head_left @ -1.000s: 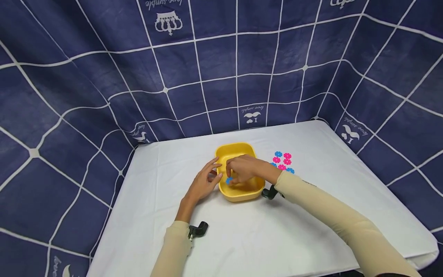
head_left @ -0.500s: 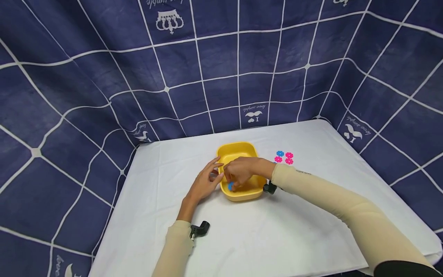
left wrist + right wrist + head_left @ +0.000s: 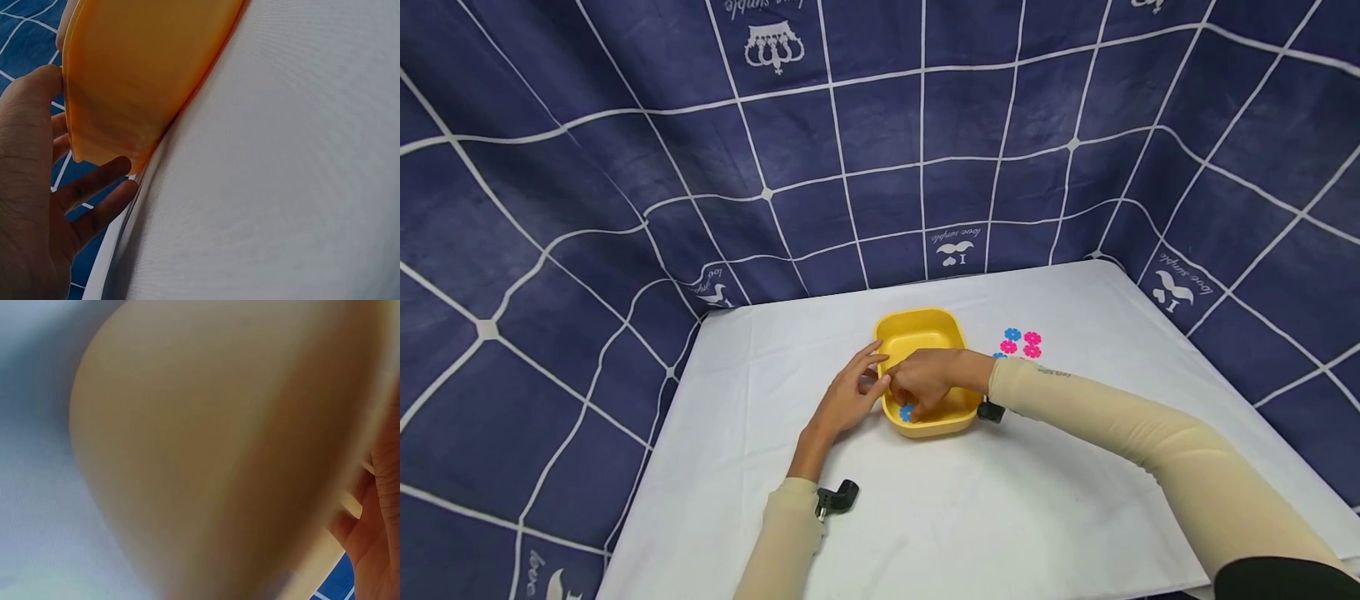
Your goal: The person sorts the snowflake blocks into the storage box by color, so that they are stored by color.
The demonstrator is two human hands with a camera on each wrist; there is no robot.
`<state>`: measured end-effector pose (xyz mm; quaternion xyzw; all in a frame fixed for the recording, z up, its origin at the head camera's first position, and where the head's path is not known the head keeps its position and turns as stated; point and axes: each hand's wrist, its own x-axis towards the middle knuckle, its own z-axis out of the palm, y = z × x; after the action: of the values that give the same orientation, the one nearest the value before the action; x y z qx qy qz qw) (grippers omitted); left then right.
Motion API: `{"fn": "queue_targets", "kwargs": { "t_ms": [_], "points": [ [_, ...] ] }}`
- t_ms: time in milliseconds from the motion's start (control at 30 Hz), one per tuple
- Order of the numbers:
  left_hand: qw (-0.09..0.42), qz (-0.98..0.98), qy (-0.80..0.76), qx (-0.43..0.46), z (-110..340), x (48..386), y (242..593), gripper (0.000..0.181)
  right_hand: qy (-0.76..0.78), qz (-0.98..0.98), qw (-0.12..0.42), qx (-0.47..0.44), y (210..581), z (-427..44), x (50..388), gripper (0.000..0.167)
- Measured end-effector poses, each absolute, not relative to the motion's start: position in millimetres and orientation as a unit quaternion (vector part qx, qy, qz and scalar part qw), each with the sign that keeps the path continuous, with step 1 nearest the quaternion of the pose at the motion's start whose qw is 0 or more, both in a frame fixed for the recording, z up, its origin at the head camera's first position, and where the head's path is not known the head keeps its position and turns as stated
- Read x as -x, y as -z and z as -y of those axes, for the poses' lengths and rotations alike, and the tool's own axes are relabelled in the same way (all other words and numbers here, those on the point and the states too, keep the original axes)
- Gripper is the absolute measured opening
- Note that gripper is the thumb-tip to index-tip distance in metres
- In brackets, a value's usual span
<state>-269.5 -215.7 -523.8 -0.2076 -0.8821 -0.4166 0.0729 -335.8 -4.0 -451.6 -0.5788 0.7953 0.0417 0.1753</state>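
The yellow plastic box (image 3: 921, 321) stands on the white-covered table. My left hand (image 3: 846, 398) is at its left side, fingers spread and touching the rim and outer wall. In the left wrist view that hand (image 3: 37, 181) shows its thumb against the box's edge (image 3: 144, 69). My right hand (image 3: 927, 382) reaches down inside the box and holds a blue flower-shaped disc (image 3: 906, 413) by its edge, low in the near left corner. The right wrist view is mostly filled by the blurred box wall (image 3: 187, 450), with part of the hand (image 3: 375, 531) at the right edge.
Right of the box lie several loose flower-shaped discs, among them a blue disc (image 3: 1012, 334) and a pink disc (image 3: 1032, 337). My right forearm (image 3: 1075, 400) partly covers that group. A dark blue gridded curtain (image 3: 880, 167) surrounds the white tablecloth (image 3: 760, 367).
My right hand has lowered the blue disc toward the near left corner of the box floor. The left hand stays at the rim. The head view has shifted slightly.
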Motion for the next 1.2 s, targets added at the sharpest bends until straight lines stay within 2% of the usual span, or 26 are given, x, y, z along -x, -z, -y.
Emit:
{"fn": "queue_targets", "kwargs": {
  "t_ms": [567,867,1200],
  "points": [
    [0.073,0.884,0.417,0.197,214.4,268.5,523.8,0.049,-0.013,-0.802,0.181,0.568,448.9,-2.6,337.0,0.035],
    [0.067,0.882,0.422,0.199,212.5,267.9,521.9,0.048,0.096,-0.848,0.135,0.503,433.8,-27.1,333.5,0.032],
    [0.068,0.890,0.408,0.190,213.4,267.1,521.0,0.048,0.225,-0.858,0.056,0.459,423.9,-55.0,324.0,0.033]
  ]
}}
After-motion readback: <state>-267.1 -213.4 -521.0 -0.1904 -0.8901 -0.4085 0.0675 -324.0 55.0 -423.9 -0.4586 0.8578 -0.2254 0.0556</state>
